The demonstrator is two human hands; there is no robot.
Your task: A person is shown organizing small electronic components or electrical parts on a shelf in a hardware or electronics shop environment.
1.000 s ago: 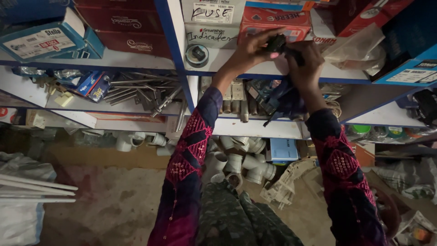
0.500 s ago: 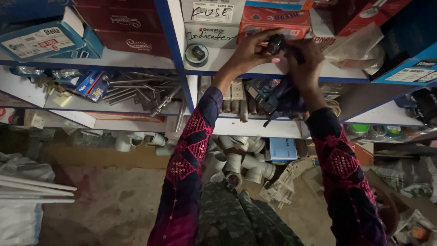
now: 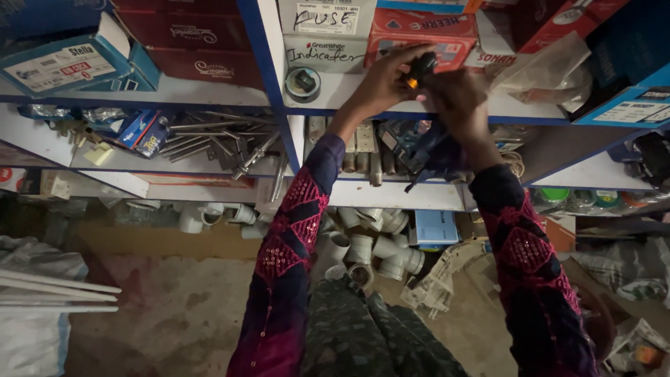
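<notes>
Blue-framed shelving unit (image 3: 269, 91) fills the view, white boards running left and right behind both hands; bare floor (image 3: 167, 307) far below them, heap of white pipe fittings (image 3: 370, 244) on it under the forearms, white pipes (image 3: 49, 293) lying down-left. Boxes next: blue carton (image 3: 63, 63) well left of the hands, red box (image 3: 419, 31) directly behind them, grey labelled box (image 3: 324, 52) just left of the left hand, blue box (image 3: 628, 105) well right. Shelf below the left wrist holds loose metal rods and tools (image 3: 223, 143); clear plastic bag (image 3: 551, 66) just right of the right hand. Small roll (image 3: 303, 84) sits on the shelf board just left of the left hand. Left hand (image 3: 384, 84) raised to the top shelf, fingers curled round a small black part with an orange spot (image 3: 420, 70), gripping it from the left. Right hand (image 3: 457, 105) touches the same part from below-right, fingers bent against it; can't tell if it actually clamps
</notes>
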